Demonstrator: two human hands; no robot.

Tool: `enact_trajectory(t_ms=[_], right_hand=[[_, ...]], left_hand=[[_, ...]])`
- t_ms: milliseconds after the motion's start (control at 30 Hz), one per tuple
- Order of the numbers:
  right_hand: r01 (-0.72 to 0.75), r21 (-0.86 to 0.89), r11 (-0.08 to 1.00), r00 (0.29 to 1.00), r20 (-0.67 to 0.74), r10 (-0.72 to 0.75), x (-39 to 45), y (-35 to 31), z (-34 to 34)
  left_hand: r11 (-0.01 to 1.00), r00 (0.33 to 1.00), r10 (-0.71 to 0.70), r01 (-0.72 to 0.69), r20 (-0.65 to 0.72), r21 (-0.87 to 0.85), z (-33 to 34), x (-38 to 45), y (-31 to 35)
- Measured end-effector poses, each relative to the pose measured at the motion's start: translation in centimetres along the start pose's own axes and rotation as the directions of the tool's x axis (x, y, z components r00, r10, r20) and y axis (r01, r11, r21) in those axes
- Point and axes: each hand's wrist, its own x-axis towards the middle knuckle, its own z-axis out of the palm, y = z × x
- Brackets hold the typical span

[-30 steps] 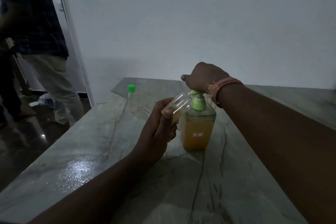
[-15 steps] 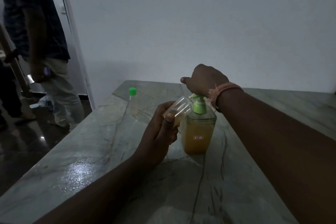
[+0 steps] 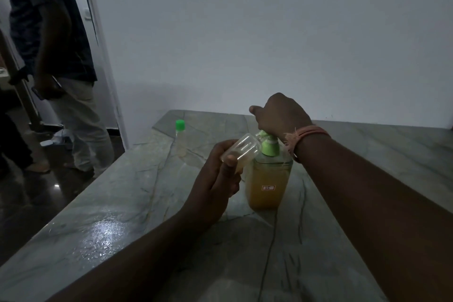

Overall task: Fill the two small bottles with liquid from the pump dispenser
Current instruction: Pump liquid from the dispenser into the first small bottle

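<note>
A pump dispenser (image 3: 268, 184) with amber liquid and a green pump head stands mid-table. My right hand (image 3: 280, 115) rests on top of the pump head, fingers curled over it. My left hand (image 3: 218, 179) grips a small clear uncapped bottle (image 3: 241, 151), tilted, with its mouth held up against the green nozzle. A little amber liquid lies in the tilted bottle. A second small bottle (image 3: 181, 138) with a green cap stands upright farther back on the left of the table.
The grey marble table (image 3: 137, 203) runs to a white wall behind. Its left edge drops to a dark glossy floor. A person (image 3: 56, 56) stands in the doorway at the left, a phone in one hand.
My right hand has risen slightly with the pump head. The left hand still holds the bottle at the nozzle. The person at the left has shifted closer.
</note>
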Motion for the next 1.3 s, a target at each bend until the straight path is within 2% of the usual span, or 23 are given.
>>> enact_trajectory(t_ms=[67,300,500,733,867,1100,1200,1300], right_hand=[[-0.003,0.007,1.000,1.000,0.005,0.003,0.0,0.2,0.3],[0.057,-0.138,0.989,0.998,0.037,-0.053,-0.1,-0.7,-0.7],[0.001,-0.007,1.000,0.999,-0.032,-0.001,0.2,0.3,0.6],[0.043,-0.102,0.994,0.999,0.026,-0.041,0.1,-0.5,-0.4],[0.014,0.030,0.999,1.000,0.021,-0.014,0.6,0.2,0.4],[0.002,0.008,1.000,0.998,0.069,-0.003,0.5,-0.1,0.0],[0.052,-0.021,0.998,0.998,0.038,-0.052,0.5,-0.4,-0.3],[0.024,0.013,1.000,1.000,-0.011,-0.024,0.3,0.1,0.2]], left_hand=[[1.000,1.000,-0.014,0.014,-0.013,0.010,0.0,0.0,0.1],[1.000,1.000,-0.007,0.007,0.002,0.012,0.1,-0.1,0.5],[1.000,1.000,-0.015,0.016,-0.018,0.013,-0.2,0.3,-0.1],[0.999,0.999,-0.030,0.030,0.014,0.042,-0.1,0.0,0.1],[0.998,1.000,-0.015,0.015,0.001,0.069,-0.2,0.3,-0.1],[0.998,1.000,-0.019,0.020,-0.006,0.061,-0.2,0.3,-0.3],[0.998,1.000,-0.013,0.013,-0.011,0.064,-0.1,0.3,-0.2],[0.997,1.000,-0.004,0.005,-0.017,0.079,-0.1,0.4,-0.3]])
